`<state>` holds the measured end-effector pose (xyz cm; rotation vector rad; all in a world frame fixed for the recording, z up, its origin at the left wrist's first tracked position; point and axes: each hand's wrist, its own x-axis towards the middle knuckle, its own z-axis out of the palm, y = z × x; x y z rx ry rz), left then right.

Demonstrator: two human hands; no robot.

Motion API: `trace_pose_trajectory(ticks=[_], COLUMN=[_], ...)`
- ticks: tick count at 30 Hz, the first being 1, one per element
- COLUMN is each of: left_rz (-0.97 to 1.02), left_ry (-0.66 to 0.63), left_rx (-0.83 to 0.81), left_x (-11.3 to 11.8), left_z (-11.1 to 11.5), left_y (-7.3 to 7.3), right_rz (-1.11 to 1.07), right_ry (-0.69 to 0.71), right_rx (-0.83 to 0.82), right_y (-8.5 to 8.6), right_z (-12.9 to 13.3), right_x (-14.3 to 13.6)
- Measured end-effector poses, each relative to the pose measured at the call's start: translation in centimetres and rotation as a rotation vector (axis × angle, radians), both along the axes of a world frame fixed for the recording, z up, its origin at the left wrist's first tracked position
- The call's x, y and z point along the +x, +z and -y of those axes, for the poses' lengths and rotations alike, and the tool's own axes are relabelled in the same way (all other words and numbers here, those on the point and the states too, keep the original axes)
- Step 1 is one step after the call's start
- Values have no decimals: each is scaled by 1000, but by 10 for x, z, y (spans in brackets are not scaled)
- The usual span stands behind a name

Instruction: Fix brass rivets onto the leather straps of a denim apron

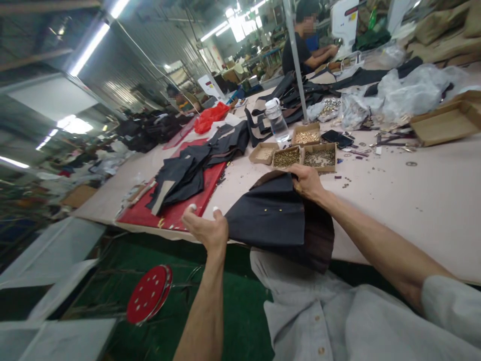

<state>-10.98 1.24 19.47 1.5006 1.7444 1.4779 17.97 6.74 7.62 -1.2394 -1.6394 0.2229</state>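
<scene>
A folded piece of dark leather-like material point(266, 220) with a brown underside lies at the table's front edge, part of it hanging over. Two small brass-coloured studs show on its upper face. My right hand point(307, 181) grips its upper right edge, fingers wrapped over the fold. At its left end is my left hand point(208, 228), fingers spread and raised, with white coverings on the thumb and a fingertip. Nothing shows between those fingers. Just beyond the material stand small boxes of metal fittings, one holding brass-coloured pieces point(286, 158).
Stacked dark pieces point(184, 173) lie on a red sheet point(141, 215) to the left. Behind the boxes are a water bottle point(277, 121), a phone point(337, 139) and a metal pole point(296, 65). A red stool point(147, 296) stands below. Another person point(300, 50) works across the table.
</scene>
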Motion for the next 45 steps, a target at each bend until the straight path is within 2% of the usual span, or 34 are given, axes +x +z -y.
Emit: trace_pose_trajectory(ticks=[1, 2, 4, 5, 6, 7, 9, 12, 14, 15, 18, 19, 21, 23, 26, 29, 31, 33, 36, 38, 39, 41, 43, 45], left_rz=[-160, -300, -557, -685, -811, -928, -1150, -1337, -1386, -1392, -1363, -1347, -1311, -1274, -1213, -1138, -1093, -1054, -985, -940, -921, -892, -869, -837], left_ry=[-94, -324, -957, -1216, -1363, -1399, -1331, -1195, -1140, -1112, -1032, -1017, -1001, -985, -955, -939, -925, -909, -898, -887, -879, -878, -892, -871], left_rx=[172, 234, 140, 102, 103, 128, 172, 203, 215, 220, 215, 205, 178, 152, 134, 126, 125, 141, 166, 136, 106, 39, 23, 110], left_x=[14, 31, 68, 86, 102, 114, 127, 125, 115, 110, 98, 95, 93, 92, 94, 96, 99, 103, 108, 110, 109, 105, 97, 88], left_z=[12, 24, 45, 53, 57, 57, 51, 32, 21, 17, 8, 6, 1, -3, -9, -15, -19, -21, -22, -22, -22, -22, -22, -22], left_y=[13, 22, 29, 24, 15, 1, -34, -81, -96, -99, -97, -96, -94, -94, -92, -89, -84, -76, -62, -62, -68, -92, -129, -168], right_rz=[17, 34, 61, 75, 94, 112, 141, 159, 159, 146, 22, -30, -125, -192, -270, -293, -257, -240, -274, -249, -216, -146, -109, -104], right_ry=[15, 33, 55, 58, 55, 50, 52, 76, 8, -74, -373, -400, -329, -195, -16, 66, 17, -96, -276, -339, -346, -324, -259, -178], right_rx=[-23, -46, -85, -97, -103, -101, -92, -73, -46, -40, -166, -267, -416, -426, -329, -270, -232, -218, -242, -286, -324, -410, -489, -556], right_y=[-1, -2, -3, -3, -3, -3, -3, -5, -11, -16, -47, -59, -83, -98, -100, -93, -92, -93, -94, -97, -99, -105, -112, -115], right_z=[-3, -7, -13, -15, -16, -17, -17, -8, 8, 19, 59, 72, 92, 104, 112, 112, 105, 92, 64, 48, 41, 32, 27, 23], right_x=[-4, -9, -19, -24, -28, -31, -32, -22, -11, -7, -3, -4, -8, -11, -12, -9, -3, 8, 34, 53, 62, 74, 81, 87])
